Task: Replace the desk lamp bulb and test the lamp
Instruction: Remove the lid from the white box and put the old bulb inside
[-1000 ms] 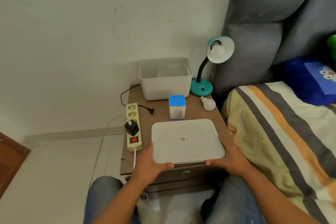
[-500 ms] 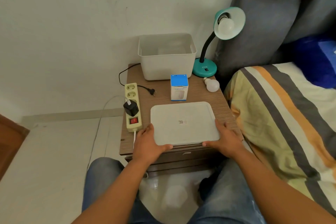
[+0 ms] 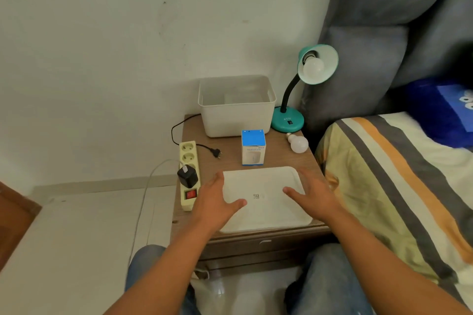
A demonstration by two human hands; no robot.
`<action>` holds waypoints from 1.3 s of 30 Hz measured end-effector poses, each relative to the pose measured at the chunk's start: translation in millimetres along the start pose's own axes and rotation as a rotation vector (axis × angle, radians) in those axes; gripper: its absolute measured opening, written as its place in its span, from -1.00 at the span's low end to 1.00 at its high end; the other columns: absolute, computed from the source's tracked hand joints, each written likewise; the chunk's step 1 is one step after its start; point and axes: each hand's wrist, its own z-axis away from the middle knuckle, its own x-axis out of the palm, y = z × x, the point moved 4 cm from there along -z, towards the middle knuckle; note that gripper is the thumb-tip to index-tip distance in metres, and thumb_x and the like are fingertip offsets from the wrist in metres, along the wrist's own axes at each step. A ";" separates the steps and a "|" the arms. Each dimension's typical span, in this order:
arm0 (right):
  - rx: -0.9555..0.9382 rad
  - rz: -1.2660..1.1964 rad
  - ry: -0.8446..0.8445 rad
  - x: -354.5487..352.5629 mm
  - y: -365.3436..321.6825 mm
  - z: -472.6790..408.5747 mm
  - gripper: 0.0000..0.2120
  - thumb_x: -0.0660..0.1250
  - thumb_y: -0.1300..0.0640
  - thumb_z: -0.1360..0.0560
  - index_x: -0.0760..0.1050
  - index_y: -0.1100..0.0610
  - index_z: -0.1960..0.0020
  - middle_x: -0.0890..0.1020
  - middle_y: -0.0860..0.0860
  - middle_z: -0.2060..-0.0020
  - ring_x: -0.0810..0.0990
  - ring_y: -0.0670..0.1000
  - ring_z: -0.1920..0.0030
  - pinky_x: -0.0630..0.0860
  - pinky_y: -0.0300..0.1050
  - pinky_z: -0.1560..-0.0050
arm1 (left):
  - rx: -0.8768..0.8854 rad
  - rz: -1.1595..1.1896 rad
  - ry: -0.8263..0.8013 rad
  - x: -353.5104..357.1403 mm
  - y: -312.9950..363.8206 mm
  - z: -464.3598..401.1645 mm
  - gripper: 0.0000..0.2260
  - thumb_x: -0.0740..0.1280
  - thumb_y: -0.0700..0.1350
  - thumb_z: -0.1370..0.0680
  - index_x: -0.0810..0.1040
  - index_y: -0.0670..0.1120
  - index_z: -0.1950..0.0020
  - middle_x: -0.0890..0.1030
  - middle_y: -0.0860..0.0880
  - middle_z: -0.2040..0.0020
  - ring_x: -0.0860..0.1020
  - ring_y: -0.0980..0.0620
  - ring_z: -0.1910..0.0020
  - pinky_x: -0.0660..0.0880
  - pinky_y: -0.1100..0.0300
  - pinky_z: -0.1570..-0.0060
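White lid (image 3: 266, 199) now lies flat at the nightstand (image 3: 276, 153) front edge | a second ago we gripped its sides; now our left hand (image 3: 217, 199) and right hand (image 3: 313, 193) hover over it, fingers spread, holding nothing | teal lamp (image 3: 288, 121) at back right corner, bulb fitted, plug (image 3: 217, 153) unplugged | spare bulb (image 3: 298, 144) near right edge | bulb swap comes next, we judge

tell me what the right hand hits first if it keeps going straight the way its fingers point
Probably the loose bulb near the lamp base. The right hand points up and slightly left over the white lid; depth is hard to judge.
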 end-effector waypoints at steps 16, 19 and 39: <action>-0.263 0.048 0.110 -56.1 -127.5 -185.4 -0.46 0.36 -0.05 -0.52 0.32 0.01 -0.46 0.43 0.01 -0.40 0.39 0.04 -0.38 0.33 -0.06 -0.33 | 0.100 0.233 0.142 -123.2 32.5 -187.7 -0.24 0.47 0.17 -0.48 0.25 -0.09 -0.55 0.40 -0.06 -0.49 0.36 -0.07 -0.45 0.36 -0.05 -0.39; -0.299 0.090 0.098 -50.8 -137.0 -222.2 -0.47 0.33 -0.05 -0.54 0.31 0.03 -0.46 0.43 0.02 -0.40 0.39 0.03 -0.38 0.31 -0.11 -0.31 | 0.087 0.225 0.146 -125.5 27.3 -218.5 -0.35 0.49 0.20 -0.44 0.36 -0.08 -0.39 0.52 -0.03 -0.32 0.51 -0.05 -0.27 0.49 -0.04 -0.22; -0.209 -0.086 0.440 -38.0 -69.9 -236.3 -0.63 0.28 0.06 -0.55 0.45 0.12 -0.34 0.55 0.01 -0.22 0.47 -0.08 -0.20 0.32 -0.27 -0.19 | 0.029 0.142 0.144 -115.5 11.4 -265.6 -0.14 0.53 0.26 -0.35 0.38 -0.17 -0.50 0.49 -0.17 -0.40 0.45 -0.15 -0.35 0.32 0.20 -0.10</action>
